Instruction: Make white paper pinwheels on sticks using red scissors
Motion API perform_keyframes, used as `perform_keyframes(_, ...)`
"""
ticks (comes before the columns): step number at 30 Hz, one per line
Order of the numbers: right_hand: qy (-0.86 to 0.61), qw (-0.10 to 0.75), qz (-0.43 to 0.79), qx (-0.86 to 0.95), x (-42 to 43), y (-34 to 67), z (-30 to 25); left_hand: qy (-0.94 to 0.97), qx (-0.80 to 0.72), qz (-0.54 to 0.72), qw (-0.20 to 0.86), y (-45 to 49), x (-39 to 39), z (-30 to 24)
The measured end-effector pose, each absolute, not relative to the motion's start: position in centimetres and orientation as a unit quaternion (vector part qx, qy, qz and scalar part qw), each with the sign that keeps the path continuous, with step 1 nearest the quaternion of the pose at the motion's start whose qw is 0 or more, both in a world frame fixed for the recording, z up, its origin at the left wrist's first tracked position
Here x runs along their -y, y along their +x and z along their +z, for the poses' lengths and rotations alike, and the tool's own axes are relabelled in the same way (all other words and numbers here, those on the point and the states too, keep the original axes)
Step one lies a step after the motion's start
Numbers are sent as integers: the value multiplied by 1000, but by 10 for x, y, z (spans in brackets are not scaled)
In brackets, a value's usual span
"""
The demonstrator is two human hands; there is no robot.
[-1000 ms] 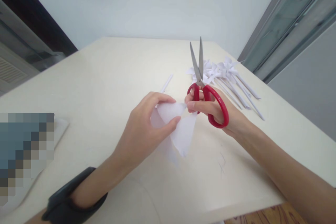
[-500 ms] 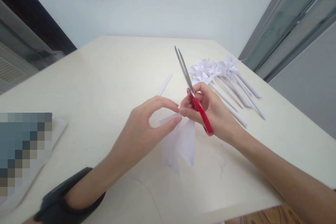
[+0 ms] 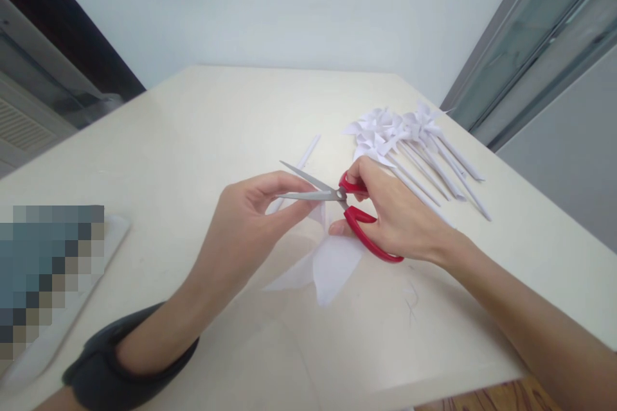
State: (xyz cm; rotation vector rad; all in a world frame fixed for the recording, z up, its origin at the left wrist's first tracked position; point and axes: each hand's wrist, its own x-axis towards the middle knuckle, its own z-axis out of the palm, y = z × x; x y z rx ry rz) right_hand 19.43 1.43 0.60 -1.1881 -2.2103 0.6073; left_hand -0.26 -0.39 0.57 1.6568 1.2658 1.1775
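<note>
My right hand (image 3: 390, 212) is closed on red-handled scissors (image 3: 359, 218), fingers in the loops. The blades are parted and point left, crossing in front of my left fingertips. My left hand (image 3: 270, 209) is closed in a pinch at the upper end of a white paper piece (image 3: 335, 263), which hangs below with pointed, petal-like flaps. Exactly where the pinch meets the paper is partly hidden by the blades. Behind my left hand lies a thin rolled white paper stick (image 3: 308, 151), partly covered by the scissors and fingers.
Several white paper pinwheels (image 3: 380, 131) on rolled paper sticks lie at the right of the white table (image 3: 216, 115). A pixelated object with a pale edge (image 3: 108, 237) is at the left. Thin thread-like scraps (image 3: 411, 302) lie near the front right.
The scissors have swung from pointing up to pointing left, and their blades have opened wider. My right fingers have moved into the handles. The hanging paper has turned and shifted.
</note>
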Motion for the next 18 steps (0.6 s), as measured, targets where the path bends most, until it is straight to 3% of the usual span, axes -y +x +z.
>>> perform_keyframes(10,-471,273,236,805,-13,190,6,608,-469,489,413,0,5,4)
perform_keyframes(15,-409,310,460,725,-15,193,7,602,-472,487,421,3,7,6)
perform_keyframes(18,-387,273,552,686,-18,199,5,596,-492,497,395,2,6,5)
